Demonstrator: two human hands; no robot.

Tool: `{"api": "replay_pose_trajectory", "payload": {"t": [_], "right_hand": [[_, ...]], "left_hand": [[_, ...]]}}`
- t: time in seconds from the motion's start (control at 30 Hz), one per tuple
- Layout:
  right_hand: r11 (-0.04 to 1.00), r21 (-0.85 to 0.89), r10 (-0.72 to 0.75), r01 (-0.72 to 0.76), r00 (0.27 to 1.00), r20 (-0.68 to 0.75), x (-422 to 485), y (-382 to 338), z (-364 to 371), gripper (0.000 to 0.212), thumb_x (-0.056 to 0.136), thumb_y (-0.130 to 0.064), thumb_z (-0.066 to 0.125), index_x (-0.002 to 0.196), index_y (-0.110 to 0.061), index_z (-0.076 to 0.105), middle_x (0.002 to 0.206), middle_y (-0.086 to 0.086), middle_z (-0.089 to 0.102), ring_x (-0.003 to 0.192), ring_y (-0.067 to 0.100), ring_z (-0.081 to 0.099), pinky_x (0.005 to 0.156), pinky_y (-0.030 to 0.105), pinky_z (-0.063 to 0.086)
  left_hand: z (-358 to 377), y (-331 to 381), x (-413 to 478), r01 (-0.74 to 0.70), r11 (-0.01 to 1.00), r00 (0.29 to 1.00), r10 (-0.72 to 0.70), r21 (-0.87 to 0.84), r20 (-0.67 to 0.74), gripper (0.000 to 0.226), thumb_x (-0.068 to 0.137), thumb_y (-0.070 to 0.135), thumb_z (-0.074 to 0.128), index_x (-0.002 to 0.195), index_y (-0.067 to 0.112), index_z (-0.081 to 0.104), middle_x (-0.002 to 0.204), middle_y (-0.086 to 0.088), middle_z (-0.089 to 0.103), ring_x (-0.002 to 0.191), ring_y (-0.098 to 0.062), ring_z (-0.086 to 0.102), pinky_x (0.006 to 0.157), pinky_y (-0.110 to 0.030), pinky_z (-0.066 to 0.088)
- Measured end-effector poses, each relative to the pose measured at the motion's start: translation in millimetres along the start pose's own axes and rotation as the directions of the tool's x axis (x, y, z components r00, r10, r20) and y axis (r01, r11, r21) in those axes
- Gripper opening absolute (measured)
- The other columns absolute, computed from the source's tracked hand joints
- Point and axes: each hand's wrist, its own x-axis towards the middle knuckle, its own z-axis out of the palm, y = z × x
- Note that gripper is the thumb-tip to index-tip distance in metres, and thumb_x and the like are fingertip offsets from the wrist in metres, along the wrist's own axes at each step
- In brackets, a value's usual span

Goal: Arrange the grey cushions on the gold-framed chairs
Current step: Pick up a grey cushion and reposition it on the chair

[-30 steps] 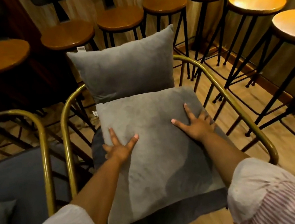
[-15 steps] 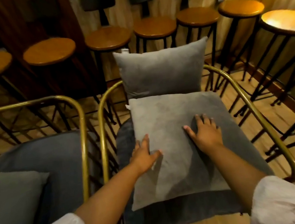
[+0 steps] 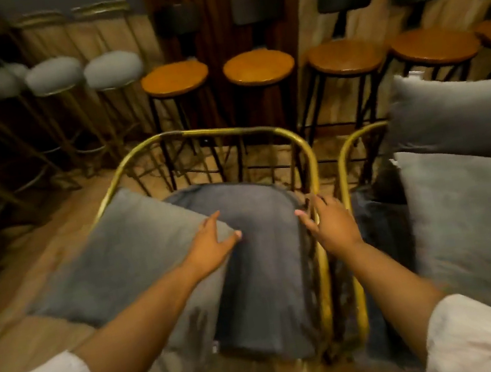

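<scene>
A gold-framed chair (image 3: pixel 228 130) with a dark grey seat (image 3: pixel 262 254) stands in the middle. A grey cushion (image 3: pixel 126 257) lies tilted over its left side, hanging past the left rail. My left hand (image 3: pixel 211 243) grips that cushion's right corner. Over the chair's right rail is my right hand (image 3: pixel 332 226), fingers spread and holding nothing. On the right, a second gold-framed chair (image 3: pixel 356 135) has one grey cushion upright (image 3: pixel 461 123) against its back and another flat (image 3: pixel 478 228) on its seat.
Wooden bar stools (image 3: pixel 258 66) with black legs line the back wall. Grey padded stools (image 3: pixel 112 68) on gold legs stand at the back left. Wood floor shows to the left of the middle chair. The two gold chairs stand close side by side.
My view has swung left from the chair with two cushions to the neighbouring chair. Both hands left the flat cushion; my left hand now holds the other chair's cushion.
</scene>
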Motion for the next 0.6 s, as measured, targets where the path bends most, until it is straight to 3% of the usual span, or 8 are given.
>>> {"api": "replay_pose_trajectory", "payload": {"t": [0.1,0.3,0.47,0.6], "right_hand": [[0.997,0.075,-0.030,0.026,0.998,0.046,7.1,-62.7,42.1,0.062,0.094,-0.052,0.041,0.139,-0.010,0.043,0.146,0.014,0.042,0.136,0.031,0.036,0.108,0.043,0.035],[0.956,0.273,0.045,-0.108,0.973,0.226,24.1,-161.1,124.8,0.065,0.093,-0.050,0.045,0.143,-0.008,0.037,0.147,0.017,0.039,0.135,0.035,0.037,0.110,0.044,0.032],[0.854,0.395,0.213,-0.338,0.921,0.326,54.9,-194.3,195.6,0.067,0.092,-0.046,0.051,0.144,-0.006,0.036,0.147,0.021,0.040,0.134,0.039,0.037,0.110,0.043,0.032],[0.709,0.459,0.386,-0.536,0.839,0.383,81.6,-191.2,247.4,0.068,0.092,-0.041,0.053,0.146,-0.004,0.031,0.151,0.021,0.034,0.136,0.039,0.036,0.111,0.040,0.028]], "left_hand": [[-62.6,-60.3,0.0,0.068,0.997,0.994,-0.067,0.019,-0.085,0.074,0.088,0.035,0.060,0.148,0.011,0.024,0.153,-0.015,0.030,0.140,-0.031,0.031,0.113,-0.037,0.025],[-151.3,-154.6,5.5,0.177,0.983,0.963,-0.184,-0.054,-0.194,0.074,0.088,0.035,0.060,0.147,0.007,0.026,0.154,-0.017,0.028,0.142,-0.031,0.030,0.116,-0.038,0.025],[-189.7,-206.6,43.9,0.230,0.969,0.938,-0.245,-0.088,-0.246,0.072,0.088,0.033,0.061,0.146,0.007,0.029,0.152,-0.018,0.032,0.139,-0.033,0.034,0.113,-0.038,0.028],[-201.8,-235.2,92.0,0.281,0.955,0.919,-0.297,-0.097,-0.261,0.071,0.088,0.033,0.060,0.147,0.011,0.028,0.153,-0.018,0.028,0.139,-0.033,0.032,0.110,-0.034,0.028]]}}
